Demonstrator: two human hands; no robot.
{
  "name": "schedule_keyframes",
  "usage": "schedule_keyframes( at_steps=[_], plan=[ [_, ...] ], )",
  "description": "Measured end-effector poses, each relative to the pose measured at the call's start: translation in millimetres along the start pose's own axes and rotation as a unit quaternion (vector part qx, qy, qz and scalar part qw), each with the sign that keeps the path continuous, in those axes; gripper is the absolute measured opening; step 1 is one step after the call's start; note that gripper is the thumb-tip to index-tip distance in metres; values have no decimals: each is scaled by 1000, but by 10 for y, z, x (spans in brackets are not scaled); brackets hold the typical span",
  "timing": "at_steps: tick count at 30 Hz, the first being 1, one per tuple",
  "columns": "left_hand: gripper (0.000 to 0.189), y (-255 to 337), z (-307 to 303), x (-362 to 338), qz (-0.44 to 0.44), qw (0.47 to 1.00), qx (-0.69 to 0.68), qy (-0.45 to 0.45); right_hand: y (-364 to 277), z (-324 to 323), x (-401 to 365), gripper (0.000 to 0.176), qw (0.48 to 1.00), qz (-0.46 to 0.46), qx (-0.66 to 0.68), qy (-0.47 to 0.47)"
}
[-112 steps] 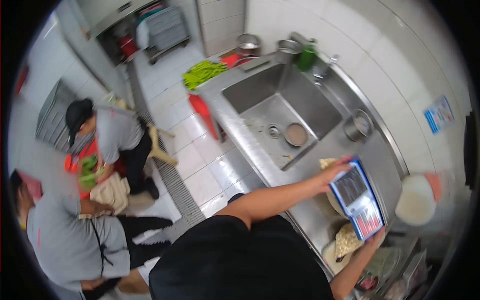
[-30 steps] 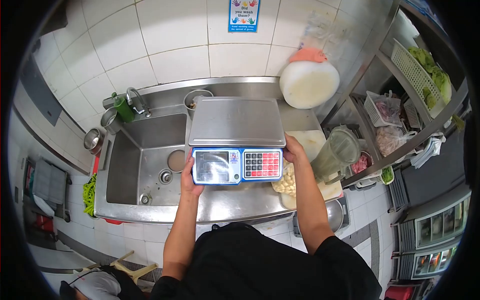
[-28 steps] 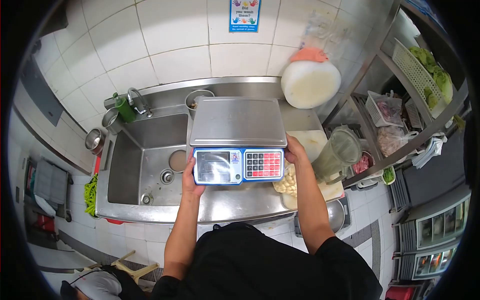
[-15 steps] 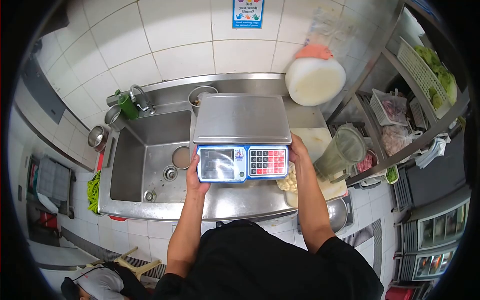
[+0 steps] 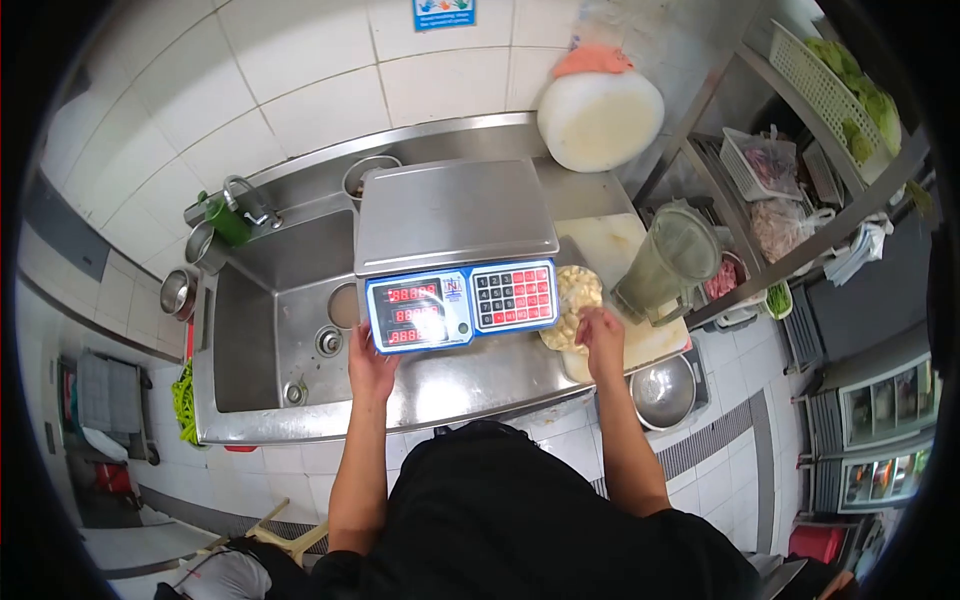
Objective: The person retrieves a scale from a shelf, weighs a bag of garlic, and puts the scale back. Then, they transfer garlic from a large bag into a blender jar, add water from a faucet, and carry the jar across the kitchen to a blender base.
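Observation:
A digital weighing scale [image 5: 455,215] with a steel platform stands on the steel counter beside the sink. Its red display digits are lit and its keypad faces me. My left hand [image 5: 371,368] holds the scale's lower left corner, with the fingers partly hidden beneath it. To the right, a clear bag of what look like peeled garlic cloves [image 5: 577,300] lies on a white cutting board [image 5: 645,335]. My right hand [image 5: 603,340] is at the bag's right edge, fingers curled in and seemingly pinching it.
A sink basin [image 5: 250,330] is on the left. A cloudy pitcher [image 5: 672,255] stands on the right by a rack [image 5: 720,210] of baskets. Behind the scale are a metal pot [image 5: 372,178] and a round white block [image 5: 600,120]. Another person [image 5: 230,575] is at lower left.
The scale's display has lit up. My right hand has let go of the scale's right side and moved down to the bag. My left hand stays at the scale; the view has shifted.

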State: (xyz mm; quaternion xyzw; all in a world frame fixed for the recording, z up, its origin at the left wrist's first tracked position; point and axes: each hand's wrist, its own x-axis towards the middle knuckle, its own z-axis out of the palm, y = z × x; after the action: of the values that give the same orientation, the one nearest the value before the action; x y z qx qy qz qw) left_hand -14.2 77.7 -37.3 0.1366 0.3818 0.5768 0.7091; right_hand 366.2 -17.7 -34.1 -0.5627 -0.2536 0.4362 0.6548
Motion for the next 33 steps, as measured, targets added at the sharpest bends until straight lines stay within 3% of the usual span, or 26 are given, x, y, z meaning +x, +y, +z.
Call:
schedule_keyframes(
  at_steps=[1,4,6,8,10,12,14,16,19,22,29,32,33],
  plan=[
    [44,-66,-120,-27,-5,996,65,68,109,-73,-143,19,1000,2,3,10],
    [36,-370,-652,-90,-44,983,168,60,349,-97,-554,10,996,-20,-65,61],
    [32,-529,-794,-206,-118,972,200,24,598,-207,-647,5,988,-31,-133,66],
    [30,-732,-835,-298,-120,947,298,13,675,-233,-726,8,984,-27,-153,82],
    [30,-792,-839,-286,-109,938,328,-23,658,-201,-729,10,961,-94,-229,127],
    [30,-778,-826,-258,-103,925,366,-25,532,-184,-673,19,944,-95,-285,137],
    [29,-757,-837,-217,-105,923,368,-33,365,-61,-522,41,796,-292,-498,180],
    [29,-734,-840,-212,-126,923,361,-35,149,172,-352,70,763,-253,-564,191],
    [29,-724,-837,-231,-125,921,368,-43,64,390,-37,83,738,-198,-612,204],
    [29,-747,-856,-224,-119,921,368,-40,76,486,131,82,714,-145,-655,198],
    [26,-760,-899,-275,-99,930,351,-39,346,234,289,62,764,-198,-591,166],
    [25,-752,-934,-271,-94,935,340,-38,376,140,317,51,791,-275,-520,170],
    [25,-751,-929,-271,-97,933,344,-41,355,121,305,46,824,-285,-456,178]
  ],
)
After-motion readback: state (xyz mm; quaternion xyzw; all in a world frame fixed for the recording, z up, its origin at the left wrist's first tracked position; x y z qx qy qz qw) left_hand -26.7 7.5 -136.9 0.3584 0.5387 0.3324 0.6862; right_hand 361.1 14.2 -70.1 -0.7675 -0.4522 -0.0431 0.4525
